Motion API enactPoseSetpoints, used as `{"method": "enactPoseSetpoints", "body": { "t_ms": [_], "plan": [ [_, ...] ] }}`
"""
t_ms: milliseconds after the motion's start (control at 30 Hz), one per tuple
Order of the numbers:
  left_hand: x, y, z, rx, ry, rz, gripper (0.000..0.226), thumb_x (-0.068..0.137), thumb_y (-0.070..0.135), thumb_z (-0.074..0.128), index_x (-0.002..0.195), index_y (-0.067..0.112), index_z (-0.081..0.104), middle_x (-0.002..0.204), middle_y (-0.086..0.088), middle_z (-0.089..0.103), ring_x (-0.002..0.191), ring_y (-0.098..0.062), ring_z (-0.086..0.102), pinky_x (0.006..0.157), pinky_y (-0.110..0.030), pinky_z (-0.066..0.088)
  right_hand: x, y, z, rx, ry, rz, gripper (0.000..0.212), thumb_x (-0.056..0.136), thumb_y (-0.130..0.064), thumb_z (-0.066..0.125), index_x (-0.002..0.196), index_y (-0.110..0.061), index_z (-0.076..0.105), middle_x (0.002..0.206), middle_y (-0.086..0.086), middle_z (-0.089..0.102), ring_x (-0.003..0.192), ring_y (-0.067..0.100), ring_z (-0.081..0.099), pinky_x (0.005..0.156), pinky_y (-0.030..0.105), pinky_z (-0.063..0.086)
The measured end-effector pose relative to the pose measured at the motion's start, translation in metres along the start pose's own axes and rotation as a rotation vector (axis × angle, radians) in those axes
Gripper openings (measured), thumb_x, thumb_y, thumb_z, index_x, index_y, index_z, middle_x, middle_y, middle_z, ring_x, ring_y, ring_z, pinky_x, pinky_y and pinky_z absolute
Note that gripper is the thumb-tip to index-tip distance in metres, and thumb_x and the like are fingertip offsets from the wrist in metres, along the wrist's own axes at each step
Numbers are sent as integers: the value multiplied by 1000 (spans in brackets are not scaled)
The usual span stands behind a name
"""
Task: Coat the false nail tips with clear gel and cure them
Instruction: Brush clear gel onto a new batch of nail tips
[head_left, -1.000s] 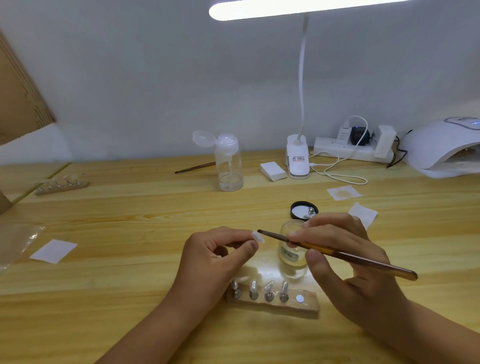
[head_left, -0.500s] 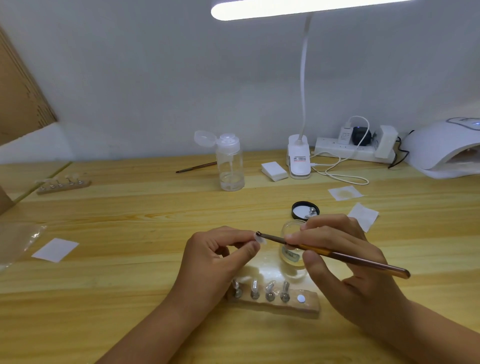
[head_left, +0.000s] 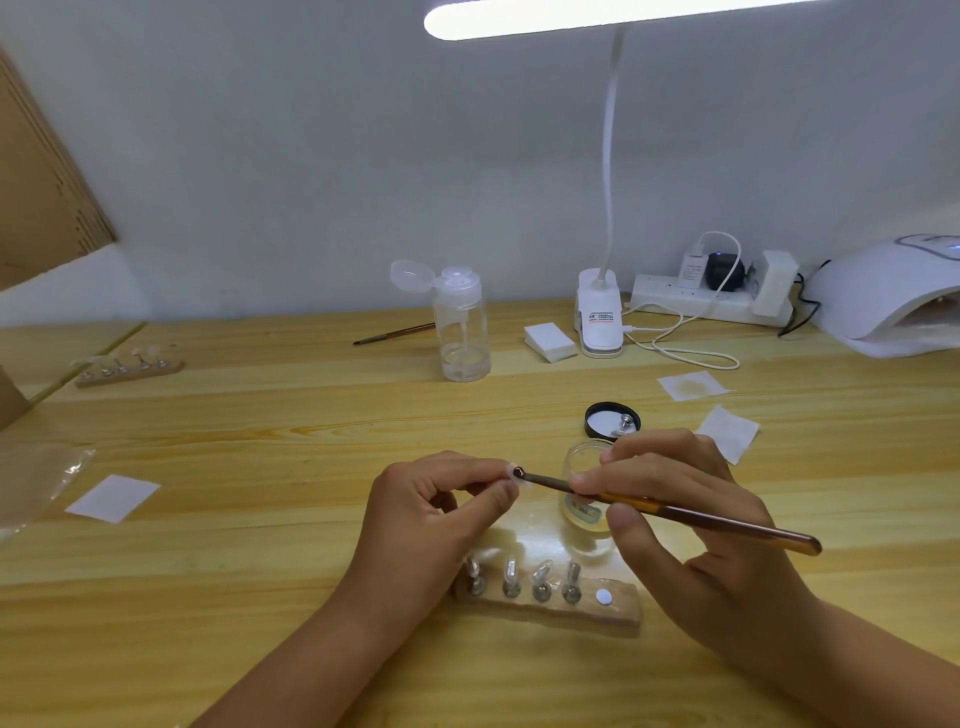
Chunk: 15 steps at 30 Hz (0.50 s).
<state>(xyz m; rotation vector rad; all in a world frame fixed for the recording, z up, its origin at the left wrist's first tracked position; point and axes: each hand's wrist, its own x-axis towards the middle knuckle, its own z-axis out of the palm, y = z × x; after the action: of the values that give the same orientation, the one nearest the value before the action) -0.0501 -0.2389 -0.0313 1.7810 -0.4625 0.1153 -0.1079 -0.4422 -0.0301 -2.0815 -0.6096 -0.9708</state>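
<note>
Nail tip (head_left: 514, 475) is clear and held up off the table (head_left: 260, 597), pinched between thumb and forefinger of the left hand (head_left: 431, 525); the other fingers are curled in loosely

Right hand (head_left: 691, 525) grips the brush (head_left: 675, 512) pen-style, thumb under, fingers wrapped over the shaft. Bristle end is touching the nail tip, handle runs out low to the right

Gel jar (head_left: 584, 488) is clear glass, open, standing just behind the right fingers and partly hidden by them. Its black lid (head_left: 610, 420) lies inside-up just beyond, with a small metal piece in it, can't tell what

Wooden holder (head_left: 597, 610) lies in front of both hands: four metal stands in a row, each carrying a clear tip, and one bare white disc (head_left: 602, 596) at the right end. Left wrist covers its left end

Further back:
- pump bottle (head_left: 462, 332), cap flipped open, a little clear liquid in it
- spare brush (head_left: 395, 334) lying flat behind the bottle
- stack of white pads (head_left: 549, 341) beside the clip base of the desk lamp (head_left: 598, 319), lamp is lit
- power strip (head_left: 696, 304) against the wall
- white curing lamp (head_left: 893, 301) far right
- second holder (head_left: 127, 366) far left, tips on it
- loose wipes (head_left: 727, 431) right of the lid, one stained
</note>
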Motion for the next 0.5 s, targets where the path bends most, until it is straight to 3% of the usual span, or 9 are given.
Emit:
{"method": "enactPoseSetpoints", "body": {
  "t_ms": [300, 500],
  "plan": [
    [0, 0, 0, -26, 17, -24, 19, 81, 16, 77, 87, 33, 80, 85, 10, 76, 80, -17, 69, 69, -38, 49, -3, 1, 0, 12, 35, 33, 21, 83, -19, 54, 88, -17, 74, 88, -17, 66, 106, 3, 57, 82, 43, 47],
    [1, 1, 1, -11, 17, -13, 20, 79, 14, 78, 83, 34, 80, 79, 5, 75, 75, -23, 65, 62, -36, 46, -1, 1, -1, 7, 33, -12, 19, 89, -20, 55, 103, -24, 67, 96, -17, 69, 108, 2, 57, 87, 36, 46]
  ]
}}
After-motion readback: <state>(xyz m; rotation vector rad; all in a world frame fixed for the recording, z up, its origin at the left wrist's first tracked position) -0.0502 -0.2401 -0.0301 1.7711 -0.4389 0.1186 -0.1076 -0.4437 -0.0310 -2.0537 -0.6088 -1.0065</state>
